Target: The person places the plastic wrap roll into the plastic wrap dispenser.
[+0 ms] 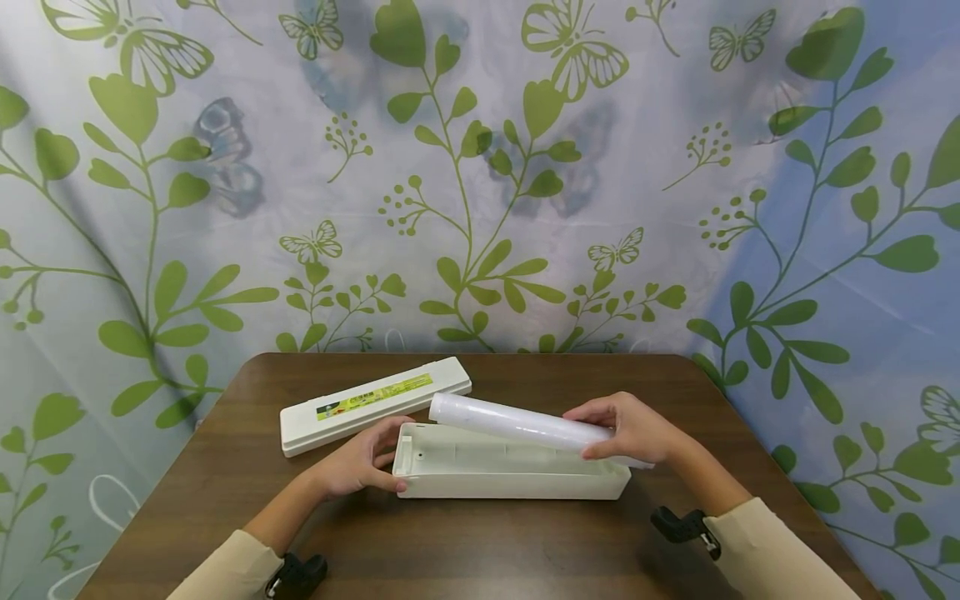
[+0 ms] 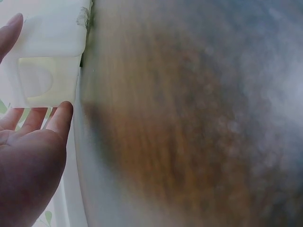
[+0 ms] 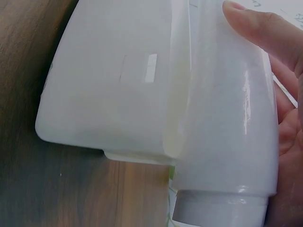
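Observation:
A long white plastic box [image 1: 517,486], its top uncovered, stands on the table. My left hand [image 1: 367,460] grips its left end, thumb at the front corner and fingers behind; the left wrist view shows the fingertips against the end wall [image 2: 52,80]. My right hand [image 1: 630,429] holds a white roll of film [image 1: 517,419] near its right end, thumb in front and fingers behind. The roll slants over the box, left end higher and further back, right end past the box's right side. In the right wrist view the roll [image 3: 227,109] lies alongside the box wall [image 3: 113,85].
A white lid [image 1: 300,423] with a yellow-green label lies slantwise on the brown table [image 1: 510,550], behind the box's left part. A curtain [image 1: 480,208] with leaves and butterflies hangs behind the table and along its sides. Black bands are on both wrists.

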Available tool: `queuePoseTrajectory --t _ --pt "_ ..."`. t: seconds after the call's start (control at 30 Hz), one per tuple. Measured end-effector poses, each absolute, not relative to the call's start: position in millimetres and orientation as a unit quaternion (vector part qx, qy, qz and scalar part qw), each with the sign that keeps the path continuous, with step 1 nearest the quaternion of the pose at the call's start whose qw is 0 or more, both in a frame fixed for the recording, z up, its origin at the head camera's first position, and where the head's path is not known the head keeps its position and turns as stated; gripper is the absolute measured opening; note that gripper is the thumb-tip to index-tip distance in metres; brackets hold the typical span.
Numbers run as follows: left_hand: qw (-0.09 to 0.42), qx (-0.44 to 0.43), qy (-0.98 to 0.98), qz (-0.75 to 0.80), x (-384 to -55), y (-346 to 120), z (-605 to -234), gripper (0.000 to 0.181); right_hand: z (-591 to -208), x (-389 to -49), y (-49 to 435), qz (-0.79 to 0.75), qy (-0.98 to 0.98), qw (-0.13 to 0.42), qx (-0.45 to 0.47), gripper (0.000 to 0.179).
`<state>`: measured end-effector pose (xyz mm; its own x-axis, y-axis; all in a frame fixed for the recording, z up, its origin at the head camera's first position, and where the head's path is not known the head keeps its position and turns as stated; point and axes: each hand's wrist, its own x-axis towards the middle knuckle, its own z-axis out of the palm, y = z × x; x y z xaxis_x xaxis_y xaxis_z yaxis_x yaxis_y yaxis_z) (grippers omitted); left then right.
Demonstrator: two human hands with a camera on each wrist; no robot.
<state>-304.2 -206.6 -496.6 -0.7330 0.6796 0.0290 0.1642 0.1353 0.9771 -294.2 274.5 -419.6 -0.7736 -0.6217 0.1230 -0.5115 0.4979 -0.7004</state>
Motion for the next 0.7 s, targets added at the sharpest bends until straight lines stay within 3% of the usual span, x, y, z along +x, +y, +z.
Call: queuePoseTrajectory --t 0.7 --pt "0.22 0.292 0.726 0.582 -307 -207 -495 0.092 -419 -308 259 -0.394 0.831 0.097 -0.38 0.05"
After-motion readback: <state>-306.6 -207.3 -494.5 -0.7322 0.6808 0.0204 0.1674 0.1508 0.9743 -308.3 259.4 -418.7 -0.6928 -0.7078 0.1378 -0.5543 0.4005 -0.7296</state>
